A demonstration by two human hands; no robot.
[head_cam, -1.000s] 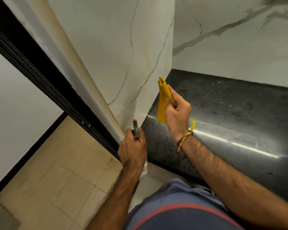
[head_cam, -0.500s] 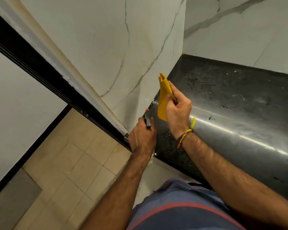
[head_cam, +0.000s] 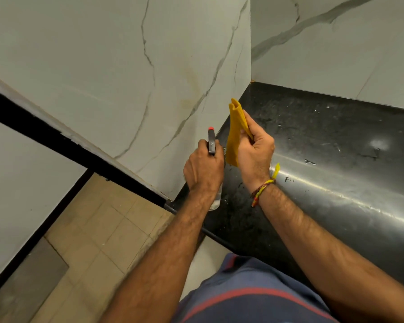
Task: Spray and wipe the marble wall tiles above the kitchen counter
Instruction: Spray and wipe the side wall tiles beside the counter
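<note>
My left hand (head_cam: 203, 169) grips a clear spray bottle (head_cam: 211, 143) with a black head and red nozzle, pointed up at the white marble side wall (head_cam: 117, 73). That wall has grey veins and a faint brownish stain near its lower right. My right hand (head_cam: 254, 150) holds a folded yellow cloth (head_cam: 234, 134) upright just right of the bottle, above the black counter's left end. A second marble wall (head_cam: 336, 47) runs along the back of the counter.
The glossy black counter (head_cam: 336, 159) is speckled with droplets and smudges. A black door frame (head_cam: 44, 134) edges the side wall on the left. Beige floor tiles (head_cam: 91, 241) lie below. My blue shorts with a red stripe (head_cam: 247, 297) fill the bottom.
My left hand has lifted the spray bottle up and rightward, close beside the right hand. The cloth hand has hardly moved over the counter.
</note>
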